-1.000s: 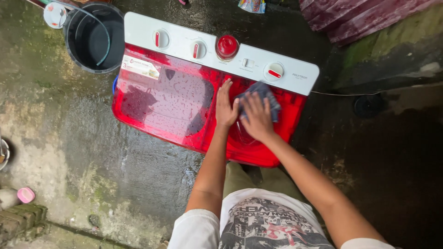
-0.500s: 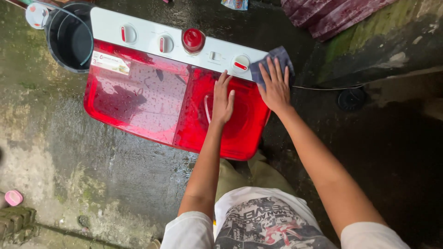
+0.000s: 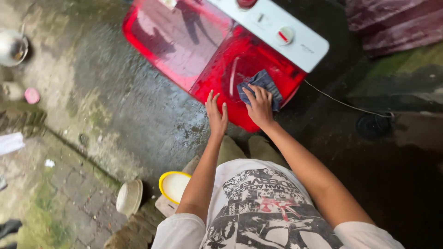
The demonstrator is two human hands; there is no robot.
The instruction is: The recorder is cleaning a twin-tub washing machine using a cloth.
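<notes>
Pressing a dark blue cloth (image 3: 259,86) flat against the red translucent lid (image 3: 240,69) of a twin-tub washing machine, the right hand (image 3: 260,107) lies on the cloth's near half with its grip spread, fingers apart and laid over the fabric rather than curled round it. That cloth sits on the lid's right compartment, near its front edge, with a folded corner poking out beyond the fingertips toward the white control panel (image 3: 286,34). Just beside it, the left hand (image 3: 216,116) rests palm down on the lid's front rim, its grip apart too, fingers splayed and holding nothing. Both hands are close together but not touching.

Behind the lid, the white panel carries a round dial with a red bar (image 3: 284,35). A thin cable (image 3: 344,104) runs from the machine's right side across the wet, dark concrete floor (image 3: 138,115) toward a black round object (image 3: 371,125). Below the left forearm stands a yellow-rimmed bowl (image 3: 174,186), with a pale upturned dish (image 3: 129,197) just left of it. Farther left on the floor sits a small pink cup (image 3: 32,95), and a metal pot (image 3: 11,47) lies near the frame's edge
</notes>
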